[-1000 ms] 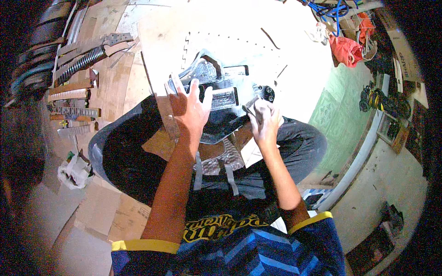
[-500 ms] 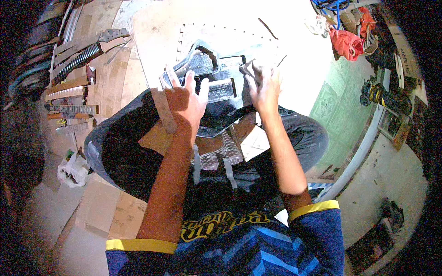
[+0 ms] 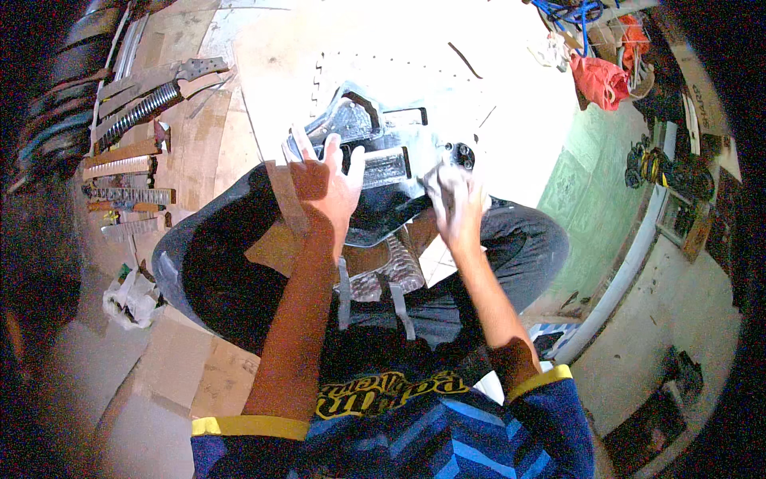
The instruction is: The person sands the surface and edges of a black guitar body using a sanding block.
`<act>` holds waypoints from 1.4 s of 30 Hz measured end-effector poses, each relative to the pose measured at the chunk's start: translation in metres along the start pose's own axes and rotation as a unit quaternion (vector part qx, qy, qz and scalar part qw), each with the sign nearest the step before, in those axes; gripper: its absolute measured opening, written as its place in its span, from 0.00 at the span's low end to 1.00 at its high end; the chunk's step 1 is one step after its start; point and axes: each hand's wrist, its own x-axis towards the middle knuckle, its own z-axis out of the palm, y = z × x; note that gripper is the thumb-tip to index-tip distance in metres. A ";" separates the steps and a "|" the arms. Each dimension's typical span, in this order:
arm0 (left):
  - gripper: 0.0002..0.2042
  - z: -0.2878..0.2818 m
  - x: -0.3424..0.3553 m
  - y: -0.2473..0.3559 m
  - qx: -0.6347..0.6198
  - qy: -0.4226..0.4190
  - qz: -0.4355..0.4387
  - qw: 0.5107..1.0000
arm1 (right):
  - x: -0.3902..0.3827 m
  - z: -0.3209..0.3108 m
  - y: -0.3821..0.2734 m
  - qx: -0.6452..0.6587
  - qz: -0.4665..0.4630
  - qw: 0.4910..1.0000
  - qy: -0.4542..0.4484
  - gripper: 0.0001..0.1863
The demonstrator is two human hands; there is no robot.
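A black electric guitar body (image 3: pixel 381 209), dusted white and with cut-out cavities, lies across my lap and the bright board in front of me. My left hand (image 3: pixel 325 188) rests on its left side, fingers spread and pressed to the surface. My right hand (image 3: pixel 457 203) is closed and pushed down on the body's right part, just below a cluster of dark round holes (image 3: pixel 459 155). The folded greyish sheet in it, which looks like sandpaper, is mostly covered by the fingers and blurred. White dust coats the fingers of both hands.
Guitar necks (image 3: pixel 128 194) lie on cardboard at the left, with a crumpled white bag (image 3: pixel 132 297) nearer me. A pale, brightly lit board (image 3: pixel 511 96) spreads ahead. At far right are a red bag (image 3: pixel 600 82), blue cable (image 3: pixel 586 11) and a long pale pipe (image 3: pixel 618 285).
My right hand has slid toward me along the guitar body, baring the round holes it covered. The left hand keeps its place on the body. The whole view has shifted slightly.
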 end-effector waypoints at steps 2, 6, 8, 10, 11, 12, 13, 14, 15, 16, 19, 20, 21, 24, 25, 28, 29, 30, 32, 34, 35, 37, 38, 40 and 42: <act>0.24 0.000 -0.001 0.001 -0.038 -0.003 -0.016 0.999 | -0.013 -0.004 -0.003 -0.021 -0.021 1.000 -0.008 0.16; 0.24 0.004 0.001 -0.003 -0.018 0.017 0.010 1.000 | 0.067 0.001 -0.026 -0.039 0.030 0.998 -0.041 0.18; 0.24 0.011 -0.001 -0.005 -0.032 0.035 0.010 0.999 | 0.058 -0.001 -0.020 -0.082 -0.003 0.996 -0.039 0.18; 0.24 0.006 -0.001 -0.005 -0.047 0.033 0.005 0.998 | 0.012 -0.004 -0.011 -0.056 -0.031 0.998 -0.009 0.18; 0.24 0.008 -0.002 -0.004 -0.068 0.032 -0.008 0.997 | -0.012 -0.007 -0.008 0.026 -0.018 0.999 -0.010 0.18; 0.24 0.012 -0.001 -0.004 -0.065 0.039 -0.007 0.997 | -0.014 -0.012 -0.010 -0.035 -0.004 0.999 -0.037 0.18; 0.24 0.011 -0.002 -0.003 -0.065 0.041 -0.001 0.997 | -0.004 -0.010 -0.016 -0.052 -0.023 0.998 -0.013 0.18; 0.25 0.009 -0.002 -0.002 -0.064 0.043 0.004 0.997 | 0.016 -0.003 -0.022 -0.069 -0.041 0.997 0.011 0.18; 0.24 0.005 0.000 -0.003 -0.055 0.037 0.011 0.998 | 0.039 0.002 -0.032 -0.050 -0.010 0.999 -0.011 0.19; 0.24 0.007 0.001 -0.005 -0.057 0.043 0.012 0.997 | 0.056 0.005 -0.037 -0.070 -0.002 0.997 -0.020 0.20; 0.23 0.014 -0.004 -0.006 -0.075 0.056 0.014 0.995 | 0.046 0.004 -0.035 -0.075 -0.024 0.997 -0.002 0.21; 0.23 0.017 -0.005 -0.006 -0.085 0.070 0.013 0.994 | 0.023 0.005 -0.021 -0.039 -0.057 0.998 0.010 0.21; 0.23 0.020 -0.003 -0.006 -0.095 0.083 0.015 0.992 | -0.001 0.006 -0.013 -0.029 -0.041 0.999 0.001 0.21; 0.23 0.019 -0.002 -0.004 -0.097 0.053 0.000 0.994 | 0.001 0.003 -0.024 -0.087 -0.040 0.995 -0.018 0.22; 0.23 0.011 0.000 -0.004 -0.084 0.045 0.008 0.995 | 0.022 0.007 -0.031 -0.059 -0.042 0.997 -0.001 0.21; 0.24 0.007 -0.002 -0.004 -0.040 0.050 0.010 0.998 | 0.061 0.017 -0.047 -0.063 0.015 0.998 -0.028 0.23; 0.25 0.025 -0.003 -0.011 -0.062 0.053 0.010 0.997 | 0.051 0.017 -0.043 -0.057 -0.012 0.998 -0.007 0.24; 0.25 0.025 -0.003 -0.009 -0.082 0.058 0.005 0.995 | 0.030 0.018 -0.032 -0.054 -0.041 0.998 0.015 0.24; 0.25 0.028 -0.007 -0.008 -0.110 0.069 -0.014 0.991 | -0.021 0.012 -0.022 -0.082 -0.051 0.995 -0.006 0.28; 0.26 0.022 -0.006 -0.006 -0.122 0.042 0.006 0.992 | -0.021 0.006 -0.034 -0.084 -0.021 0.996 -0.016 0.25; 0.25 0.023 -0.007 -0.009 -0.112 0.051 0.009 0.992 | -0.008 0.007 -0.037 -0.078 -0.039 0.996 -0.023 0.24; 0.25 0.025 -0.004 -0.011 -0.095 0.068 0.018 0.993 | 0.033 0.015 -0.043 -0.081 -0.050 0.995 -0.008 0.22; 0.25 0.028 -0.004 -0.011 -0.089 0.069 0.019 0.993 | 0.044 0.013 -0.049 -0.083 -0.014 0.995 -0.048 0.22; 0.25 0.026 -0.004 -0.010 -0.084 0.069 0.016 0.994 | 0.037 0.013 -0.044 -0.061 -0.033 0.997 -0.020 0.23; 0.25 0.028 -0.004 -0.011 -0.085 0.070 0.004 0.994 | -0.006 0.008 -0.034 -0.094 -0.083 0.992 0.005 0.25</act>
